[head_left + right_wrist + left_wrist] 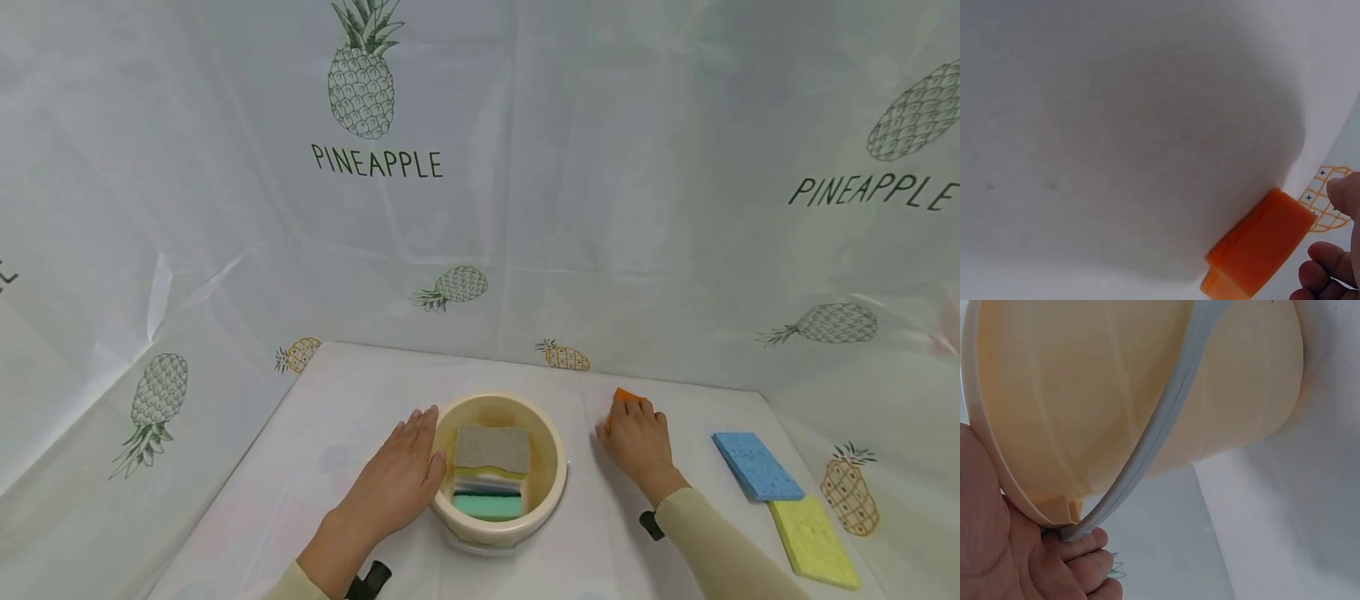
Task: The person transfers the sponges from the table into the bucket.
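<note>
A cream bucket (555, 492) with a grey handle (1147, 440) stands on the table. My left hand (401, 483) lies against its left rim, fingers mostly straight and together. The left wrist view shows those fingers (1088, 575) beside the handle's joint. Inside the bucket are a sponge with a grey-beige top (491, 450) and a green sponge (487, 507). Right of the bucket, my right hand (637, 437) is over an orange sponge (1263, 247), partly hiding it in the head view. In the right wrist view its loosely bent fingers (1329, 259) are beside the sponge's edge.
At the right, a blue sponge (757, 467) and a yellow sponge (816, 542) lie with their edges meeting. White sheeting with pineapple prints (360, 92) rises behind the table (375, 375) and at both sides.
</note>
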Motion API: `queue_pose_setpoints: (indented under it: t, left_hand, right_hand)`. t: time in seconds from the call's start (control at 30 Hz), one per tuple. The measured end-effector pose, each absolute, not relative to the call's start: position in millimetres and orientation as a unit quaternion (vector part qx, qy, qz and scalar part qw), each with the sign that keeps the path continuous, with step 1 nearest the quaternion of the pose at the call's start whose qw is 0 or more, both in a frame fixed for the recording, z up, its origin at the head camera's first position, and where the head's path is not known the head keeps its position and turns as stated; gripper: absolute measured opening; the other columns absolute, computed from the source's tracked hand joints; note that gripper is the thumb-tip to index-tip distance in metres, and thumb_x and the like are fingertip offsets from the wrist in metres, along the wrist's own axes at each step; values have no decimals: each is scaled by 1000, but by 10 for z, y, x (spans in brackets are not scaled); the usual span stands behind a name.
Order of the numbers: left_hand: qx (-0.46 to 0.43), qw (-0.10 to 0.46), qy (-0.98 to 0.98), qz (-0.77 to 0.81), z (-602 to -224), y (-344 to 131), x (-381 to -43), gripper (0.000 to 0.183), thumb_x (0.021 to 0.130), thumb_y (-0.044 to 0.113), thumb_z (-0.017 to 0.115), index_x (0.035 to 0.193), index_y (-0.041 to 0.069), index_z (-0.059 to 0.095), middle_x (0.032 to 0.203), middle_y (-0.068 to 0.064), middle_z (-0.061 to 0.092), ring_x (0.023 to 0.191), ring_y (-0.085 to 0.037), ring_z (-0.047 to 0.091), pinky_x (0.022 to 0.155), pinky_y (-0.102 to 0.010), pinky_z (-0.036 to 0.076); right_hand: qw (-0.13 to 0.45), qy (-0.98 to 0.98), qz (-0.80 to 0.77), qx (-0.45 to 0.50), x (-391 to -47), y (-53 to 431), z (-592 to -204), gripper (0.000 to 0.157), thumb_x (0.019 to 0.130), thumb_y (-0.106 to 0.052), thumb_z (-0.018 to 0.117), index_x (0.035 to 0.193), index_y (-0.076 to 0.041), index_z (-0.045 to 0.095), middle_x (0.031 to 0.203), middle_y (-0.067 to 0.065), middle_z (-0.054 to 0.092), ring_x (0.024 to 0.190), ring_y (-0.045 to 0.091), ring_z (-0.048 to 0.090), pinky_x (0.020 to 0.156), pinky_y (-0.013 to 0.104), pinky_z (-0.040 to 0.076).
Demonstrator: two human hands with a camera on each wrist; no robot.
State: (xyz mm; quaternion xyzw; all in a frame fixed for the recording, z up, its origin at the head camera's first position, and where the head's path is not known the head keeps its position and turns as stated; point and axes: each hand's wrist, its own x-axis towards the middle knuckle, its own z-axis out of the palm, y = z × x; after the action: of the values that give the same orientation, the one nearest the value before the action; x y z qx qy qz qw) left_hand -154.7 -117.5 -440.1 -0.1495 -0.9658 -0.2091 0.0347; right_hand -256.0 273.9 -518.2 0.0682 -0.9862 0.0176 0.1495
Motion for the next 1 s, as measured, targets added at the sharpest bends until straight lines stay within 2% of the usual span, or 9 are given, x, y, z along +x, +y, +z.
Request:
queue_pose_setpoints:
  t: [0.13, 0.3, 0.4, 0.53, 0.7, 0.87, 1.0]
  left_hand:
    - [-150, 34, -966, -207, -4408, -1178, -1546, 65, 112, 34, 45, 164, -3, 31, 168, -17, 38, 159, -33, 32, 131, -50, 26]
    - [-150, 33, -966, -208, -4410, -1178, -1543, 65, 112, 35, 45, 164, -3, 31, 169, -17, 37, 159, -32, 31, 131, -50, 26]
    - [-149, 33, -966, -209, -4409, -1178, -1540, 65, 112, 34, 45, 163, -3, 31, 169, -17, 37, 159, -32, 31, 131, -50, 26]
    - [-150, 33, -965, -211, -4406, -1177, -1534, 65, 112, 34, 45, 163, -4, 31, 169, -18, 37, 160, -32, 31, 131, -50, 26]
    - [-152, 35, -965, -211, -4409, -1178, -1531, 65, 112, 33, 46, 163, -5, 32, 168, -18, 37, 160, -32, 31, 131, -50, 26]
    - [-151, 37, -965, -211, -4410, -1179, -1532, 64, 112, 33, 46, 163, -5, 33, 168, -17, 38, 159, -32, 32, 131, -50, 27]
    - [-150, 38, -965, -211, -4425, -1177, -1544, 64, 112, 33, 46, 163, -4, 33, 168, -18, 39, 159, -32, 32, 131, -50, 27]
  right_hand:
    - [149, -987, 11, 66, -2555, 2773, -5245, 46, 100, -29, 67, 128, 8, 61, 113, 26, 67, 108, 46, 59, 82, 61, 50]
    - [134, -989, 0, 58, -2552, 2820, -5290, 34, 101, -26, 66, 117, 5, 67, 107, 23, 68, 100, 43, 57, 82, 61, 50]
    - [133, -989, -4, 59, -2535, 2873, -5296, 31, 99, -24, 69, 110, 4, 67, 106, 23, 67, 98, 43, 56, 83, 62, 50]
    - [149, -986, -12, 80, -2464, 2993, -5300, 26, 96, -20, 73, 102, 4, 65, 101, 22, 65, 93, 42, 54, 78, 57, 50]
    - [170, -980, -16, 105, -2354, 3204, -5312, 23, 90, -12, 78, 102, 2, 63, 100, 22, 62, 93, 42, 53, 76, 56, 48]
    - [171, -981, -2, 95, -2315, 3365, -5336, 35, 90, -22, 80, 107, 3, 62, 104, 23, 62, 98, 43, 52, 80, 58, 45]
    - [175, -980, 2, 91, -2333, 3428, -5329, 54, 87, -34, 81, 113, 7, 59, 109, 28, 62, 101, 46, 52, 80, 61, 46]
